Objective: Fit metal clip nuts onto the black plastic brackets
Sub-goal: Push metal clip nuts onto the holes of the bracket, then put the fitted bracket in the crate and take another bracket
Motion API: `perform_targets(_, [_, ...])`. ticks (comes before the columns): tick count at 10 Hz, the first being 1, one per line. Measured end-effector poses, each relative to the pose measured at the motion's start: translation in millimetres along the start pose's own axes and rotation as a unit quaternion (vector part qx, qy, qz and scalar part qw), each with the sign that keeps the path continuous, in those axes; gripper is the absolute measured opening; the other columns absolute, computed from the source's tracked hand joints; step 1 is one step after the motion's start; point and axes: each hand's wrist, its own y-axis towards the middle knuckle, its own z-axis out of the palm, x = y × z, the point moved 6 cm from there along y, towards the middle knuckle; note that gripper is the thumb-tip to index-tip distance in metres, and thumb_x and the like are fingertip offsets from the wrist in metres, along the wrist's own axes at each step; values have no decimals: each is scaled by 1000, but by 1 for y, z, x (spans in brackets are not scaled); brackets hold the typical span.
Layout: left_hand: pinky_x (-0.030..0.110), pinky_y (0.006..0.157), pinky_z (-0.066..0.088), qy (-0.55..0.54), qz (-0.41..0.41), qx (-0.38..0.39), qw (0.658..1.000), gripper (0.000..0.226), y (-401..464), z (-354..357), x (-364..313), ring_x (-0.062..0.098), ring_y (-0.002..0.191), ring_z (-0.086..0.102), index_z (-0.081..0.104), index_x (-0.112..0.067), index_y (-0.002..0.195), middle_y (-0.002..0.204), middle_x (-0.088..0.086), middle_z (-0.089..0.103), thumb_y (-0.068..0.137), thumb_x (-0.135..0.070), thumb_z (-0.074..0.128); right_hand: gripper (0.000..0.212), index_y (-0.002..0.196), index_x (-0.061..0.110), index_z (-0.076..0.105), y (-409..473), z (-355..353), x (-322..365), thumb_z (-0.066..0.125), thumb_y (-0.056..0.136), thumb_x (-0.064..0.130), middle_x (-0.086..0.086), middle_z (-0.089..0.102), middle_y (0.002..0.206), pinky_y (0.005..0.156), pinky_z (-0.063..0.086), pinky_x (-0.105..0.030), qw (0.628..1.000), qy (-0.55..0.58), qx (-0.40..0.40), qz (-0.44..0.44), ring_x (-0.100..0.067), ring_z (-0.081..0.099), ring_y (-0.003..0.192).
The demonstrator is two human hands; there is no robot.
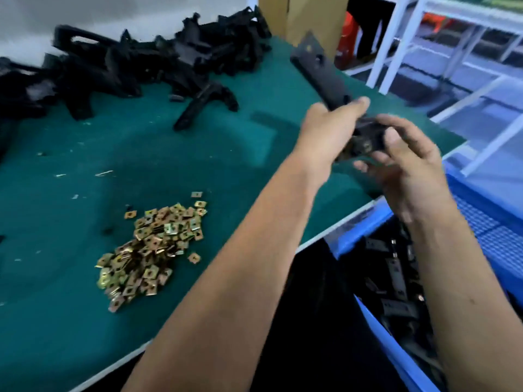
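Left hand (325, 131): grips bracket (319, 66) mid-length. Right hand (407, 162): fingers curled round its near end, at a clip nut (367, 145). Nuts (150, 250) heaped below-left of hands.

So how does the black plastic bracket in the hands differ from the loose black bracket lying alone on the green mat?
The held black plastic bracket is raised off the green mat, gripped by the left hand and right hand; the lone black bracket lies untouched on the mat. The held one shows a brass-coloured metal clip nut at its near end; none is visible on the lone one. Both are black.
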Motion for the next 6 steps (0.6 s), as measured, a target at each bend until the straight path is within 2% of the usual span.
perform_targets(1, [41, 68, 60, -8, -88, 112, 990, 30, -22, 90, 52, 29, 78, 70, 67, -6, 107, 102, 19, 73, 95, -33, 70, 27, 128, 11, 61, -45, -86, -9, 51, 105, 21, -8, 70, 119, 82, 54, -31, 990, 77, -115, 14, -21, 66, 102])
perform_targets(2, [32, 60, 56, 37, -157, 181, 970, 27, -44, 145, 118, 26, 65, 65, 68, -6, 105, 97, 14, 70, 97, -32, 69, 38, 142, -3, 47, -110, -158, -31, 43, 107, 12, -11, 71, 115, 77, 55, -29, 971, 84, -215, 55, -20, 70, 90])
perform_targets(3, [24, 57, 51, 80, -232, 234, 941, 23, -65, 165, 187, 17, 60, 63, 60, -18, 86, 85, 6, 67, 97, -36, 68, 26, 128, 2, 56, -177, -206, -67, 43, 106, 3, -17, 73, 108, 79, 61, -34, 945, 13, -295, 142, -27, 73, 89])
perform_targets(4, [28, 71, 55, 153, -303, 263, 903, 29, -79, 162, 254, 21, 85, 66, 61, -19, 104, 99, 3, 64, 95, -46, 68, 22, 123, -1, 64, -230, -239, -106, 57, 103, 5, -21, 66, 99, 60, 57, -24, 890, -144, -333, 277, -15, 68, 72])
perform_targets(5, [34, 79, 49, 325, -255, 293, 862, 40, -80, 144, 292, 24, 90, 63, 58, -21, 84, 92, 3, 63, 89, -61, 63, 17, 113, 5, 71, -256, -256, -130, 68, 97, 6, -13, 73, 97, 65, 59, -31, 831, -294, -290, 372, -15, 67, 72])
perform_targets(6, [32, 65, 39, 425, -195, 306, 829, 49, -74, 134, 299, 22, 74, 58, 50, -23, 69, 75, -3, 57, 85, -69, 56, 19, 107, 14, 77, -259, -265, -125, 77, 88, 10, -6, 76, 92, 81, 57, -39, 747, -470, -262, 391, -25, 71, 84])
